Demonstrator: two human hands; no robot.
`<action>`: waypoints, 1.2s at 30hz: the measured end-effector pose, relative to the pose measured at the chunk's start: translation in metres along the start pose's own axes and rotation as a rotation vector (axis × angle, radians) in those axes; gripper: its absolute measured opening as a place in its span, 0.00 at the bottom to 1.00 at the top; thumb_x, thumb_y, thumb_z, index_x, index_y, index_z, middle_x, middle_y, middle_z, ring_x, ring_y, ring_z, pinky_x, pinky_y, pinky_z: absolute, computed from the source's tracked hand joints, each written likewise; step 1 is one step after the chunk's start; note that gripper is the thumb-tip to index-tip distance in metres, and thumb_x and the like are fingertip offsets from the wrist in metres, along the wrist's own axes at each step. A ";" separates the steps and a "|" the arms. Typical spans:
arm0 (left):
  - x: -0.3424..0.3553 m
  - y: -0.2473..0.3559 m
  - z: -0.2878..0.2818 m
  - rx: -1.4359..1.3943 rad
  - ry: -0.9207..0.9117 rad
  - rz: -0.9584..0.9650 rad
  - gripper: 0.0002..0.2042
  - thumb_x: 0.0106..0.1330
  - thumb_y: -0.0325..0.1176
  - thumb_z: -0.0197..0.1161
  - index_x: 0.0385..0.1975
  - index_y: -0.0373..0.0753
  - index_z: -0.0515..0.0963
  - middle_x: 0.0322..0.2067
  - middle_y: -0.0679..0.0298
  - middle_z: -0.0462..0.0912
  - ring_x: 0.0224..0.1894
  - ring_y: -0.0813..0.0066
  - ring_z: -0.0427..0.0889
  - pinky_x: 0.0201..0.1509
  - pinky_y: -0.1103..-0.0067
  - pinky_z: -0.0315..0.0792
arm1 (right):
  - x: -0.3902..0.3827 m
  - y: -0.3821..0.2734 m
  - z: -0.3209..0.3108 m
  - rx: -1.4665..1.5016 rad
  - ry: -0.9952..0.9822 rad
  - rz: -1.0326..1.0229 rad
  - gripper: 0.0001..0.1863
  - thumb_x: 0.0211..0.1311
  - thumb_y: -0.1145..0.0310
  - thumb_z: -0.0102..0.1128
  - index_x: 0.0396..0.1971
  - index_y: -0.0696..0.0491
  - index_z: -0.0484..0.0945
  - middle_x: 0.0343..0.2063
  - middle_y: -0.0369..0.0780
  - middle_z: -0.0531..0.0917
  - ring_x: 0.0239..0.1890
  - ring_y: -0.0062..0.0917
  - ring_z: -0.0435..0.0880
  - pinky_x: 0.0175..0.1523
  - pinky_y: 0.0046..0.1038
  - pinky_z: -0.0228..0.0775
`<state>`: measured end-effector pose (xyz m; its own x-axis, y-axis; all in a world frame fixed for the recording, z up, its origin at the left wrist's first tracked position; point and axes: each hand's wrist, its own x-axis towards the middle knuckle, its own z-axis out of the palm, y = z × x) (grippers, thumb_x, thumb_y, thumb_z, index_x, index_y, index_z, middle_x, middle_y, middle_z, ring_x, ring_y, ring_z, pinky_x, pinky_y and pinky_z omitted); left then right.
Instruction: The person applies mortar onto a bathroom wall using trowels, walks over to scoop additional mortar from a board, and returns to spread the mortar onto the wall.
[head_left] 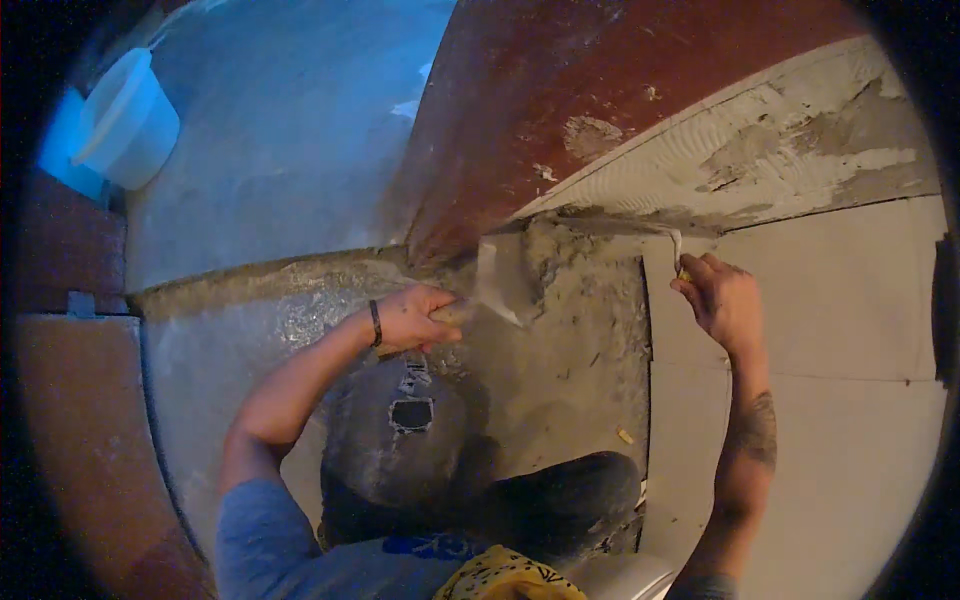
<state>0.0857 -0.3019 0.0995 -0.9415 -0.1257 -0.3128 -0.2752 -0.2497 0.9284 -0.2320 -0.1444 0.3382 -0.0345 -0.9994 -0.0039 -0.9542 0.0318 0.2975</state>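
Observation:
My left hand (415, 318) is closed on the handle of a flat, wide metal blade (500, 275), which carries grey mortar on its right side at the foot of the wall. My right hand (718, 295) grips a trowel (676, 245) by its handle; its bent neck rises to a thin blade lying along the joint below the wall. A rough mortar-smeared patch of floor (590, 350) lies between both hands. Below my left hand is a dark knee pad or trouser knee (365, 450), partly hidden by my arm.
Pale tiles (820, 300) lie on the right, below a wall band of combed adhesive (800, 130) and maroon paint (560, 60). A grey surface (260, 120) extends at upper left, with a white plastic tub (130, 130). Brown boards or tiles (80, 420) line the left edge.

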 end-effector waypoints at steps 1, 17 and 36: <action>0.000 -0.001 0.001 -0.018 -0.016 0.006 0.15 0.58 0.35 0.65 0.43 0.39 0.75 0.26 0.73 0.77 0.22 0.86 0.72 0.24 0.83 0.69 | 0.005 0.000 -0.003 -0.027 -0.021 -0.008 0.13 0.54 0.60 0.61 0.36 0.51 0.77 0.25 0.41 0.78 0.28 0.39 0.78 0.33 0.37 0.70; 0.011 0.000 0.007 -0.068 -0.032 -0.047 0.14 0.60 0.35 0.63 0.45 0.40 0.74 0.22 0.72 0.74 0.20 0.85 0.72 0.21 0.82 0.66 | 0.021 -0.007 -0.038 -0.018 -0.043 -0.065 0.13 0.53 0.60 0.62 0.35 0.51 0.78 0.25 0.42 0.79 0.27 0.40 0.78 0.31 0.37 0.69; 0.005 0.006 0.000 -0.058 -0.124 -0.003 0.12 0.60 0.37 0.62 0.39 0.39 0.72 0.21 0.70 0.74 0.19 0.82 0.73 0.22 0.82 0.68 | 0.010 -0.042 -0.079 0.003 -0.131 0.082 0.12 0.54 0.62 0.62 0.36 0.51 0.79 0.26 0.42 0.81 0.27 0.39 0.80 0.31 0.35 0.71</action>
<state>0.0795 -0.3037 0.1035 -0.9586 -0.0059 -0.2847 -0.2693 -0.3059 0.9132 -0.1688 -0.1572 0.4015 -0.1507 -0.9830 -0.1048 -0.9476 0.1134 0.2988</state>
